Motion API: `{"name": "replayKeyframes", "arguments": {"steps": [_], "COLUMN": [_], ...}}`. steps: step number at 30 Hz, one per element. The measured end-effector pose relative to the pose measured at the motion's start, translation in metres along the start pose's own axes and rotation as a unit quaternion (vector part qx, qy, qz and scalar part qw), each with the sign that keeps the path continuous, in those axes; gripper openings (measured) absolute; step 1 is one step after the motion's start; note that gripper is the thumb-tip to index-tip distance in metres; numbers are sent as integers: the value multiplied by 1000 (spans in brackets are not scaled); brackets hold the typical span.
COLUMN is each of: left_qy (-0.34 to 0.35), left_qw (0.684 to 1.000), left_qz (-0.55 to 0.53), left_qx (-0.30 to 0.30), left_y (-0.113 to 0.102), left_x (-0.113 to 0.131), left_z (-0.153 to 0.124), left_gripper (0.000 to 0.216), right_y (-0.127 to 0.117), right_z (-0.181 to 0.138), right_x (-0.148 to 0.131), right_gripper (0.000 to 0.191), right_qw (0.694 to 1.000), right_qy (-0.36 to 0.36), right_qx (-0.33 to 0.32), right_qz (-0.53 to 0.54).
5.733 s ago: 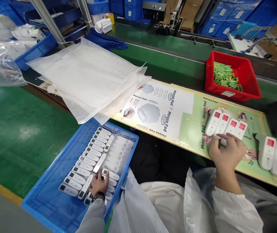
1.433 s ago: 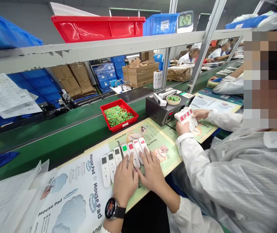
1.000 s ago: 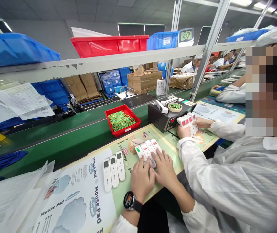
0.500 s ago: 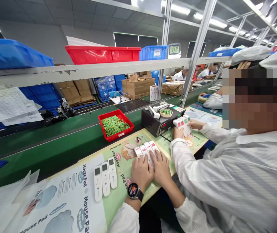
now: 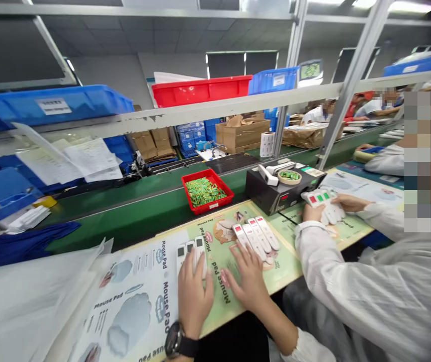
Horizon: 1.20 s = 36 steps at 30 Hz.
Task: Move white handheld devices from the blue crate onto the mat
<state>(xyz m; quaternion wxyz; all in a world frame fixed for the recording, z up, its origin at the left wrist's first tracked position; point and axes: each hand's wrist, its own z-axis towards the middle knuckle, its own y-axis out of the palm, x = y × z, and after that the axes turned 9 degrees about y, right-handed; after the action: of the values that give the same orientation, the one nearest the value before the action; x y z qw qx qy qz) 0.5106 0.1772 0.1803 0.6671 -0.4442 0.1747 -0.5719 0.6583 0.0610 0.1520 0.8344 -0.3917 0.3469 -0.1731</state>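
On glossy printed mat point(image 5: 140, 281): left hand point(image 5: 193, 296) flat over slim white plastic remotes point(image 5: 190, 251).

Red bin point(image 5: 207, 193): green parts inside, on the conveyor beyond the fingers.
Black box point(image 5: 275, 193): right of the bin.
Plastic bags point(image 5: 30, 296): far left of the fingers, on the tabletop.

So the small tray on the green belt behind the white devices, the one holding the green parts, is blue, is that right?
Not quite: the head view shows the small tray of green parts on the green belt is red, not blue. It does sit behind the white devices.
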Motion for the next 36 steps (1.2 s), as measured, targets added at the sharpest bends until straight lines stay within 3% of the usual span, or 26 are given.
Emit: {"name": "replayKeyframes", "arguments": {"steps": [4,6,8,10,12,15,17,19,22,24,27,31,36], "left_qy": [-107,-138,-193,-313,-475,-661,-727,-743,-722,-712,-719,-703,-658], "left_qw": [992,985,964,909,818,708,673,665,683,690,672,675,718], "left_qz": [55,53,68,116,170,173,119,75,60,65,85,73,-29], "left_qx": [40,86,169,251,277,182,69,-26,-89,-109,-157,-211,-226], "left_y": [-39,-62,-85,-104,-116,-121,-117,-109,-93,-79,-59,-48,-67], "left_x": [-34,-43,-48,-52,-52,-40,-28,-22,-31,-47,-63,-49,-25], "left_z": [-47,-84,-139,-211,-296,-419,-482,-522,-543,-542,-540,-552,-585], "left_gripper": [46,40,29,24,29,32,35,39,43,46,55,51,37], "right_y": [10,17,24,28,30,28,25,20,14,15,26,62,122], "right_z": [-17,-21,-27,-31,-32,-30,-35,-53,-104,-146,-199,-239,-276], "right_x": [-57,-74,-81,-80,-75,-73,-80,-91,-115,-133,-159,-190,-223], "right_gripper": [68,72,70,67,62,46,31,20,13,15,17,25,33], "right_qw": [979,970,969,970,971,965,954,939,904,869,810,721,661], "right_qy": [-123,-140,-146,-160,-179,-181,-184,-206,-263,-300,-357,-423,-466], "right_qx": [-157,-196,-198,-176,-138,-59,-10,3,-77,-173,-327,-504,-584], "right_qz": [43,40,35,41,79,179,236,276,330,354,331,217,68]}}
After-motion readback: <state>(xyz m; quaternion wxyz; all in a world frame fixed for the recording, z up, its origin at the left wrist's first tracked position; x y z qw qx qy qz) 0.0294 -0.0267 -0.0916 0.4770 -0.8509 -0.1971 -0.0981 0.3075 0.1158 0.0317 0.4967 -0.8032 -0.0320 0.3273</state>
